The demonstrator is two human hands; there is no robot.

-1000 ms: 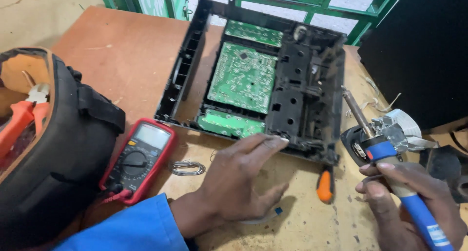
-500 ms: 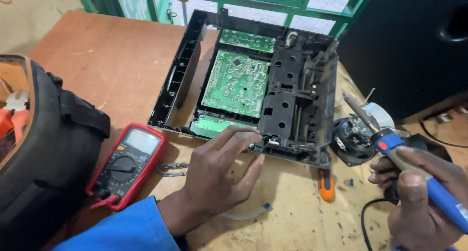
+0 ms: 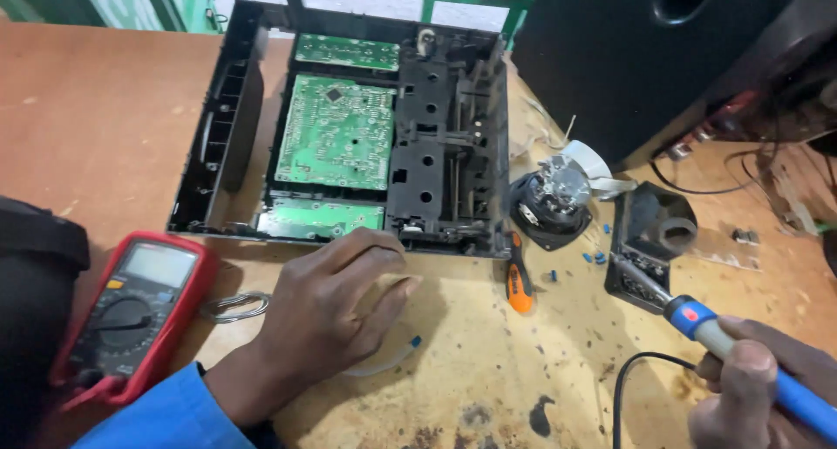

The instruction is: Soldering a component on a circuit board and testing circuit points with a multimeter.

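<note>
Soldering iron gripped beside an opened black chassis.

The blue-handled soldering iron is clasped in the right hand at the table's lower right; the left hand, fingers loosely curled and holding nothing, is rested against the chassis front edge, near a red multimeter.

Opened black device chassis flat on the table, green circuit boards exposed (three visible). Blue-handled soldering iron tilted, tip pointing up-left, clear of the chassis.

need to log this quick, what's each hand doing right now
left hand: open, resting on the table, holding nothing
right hand: closed on the soldering iron
</note>
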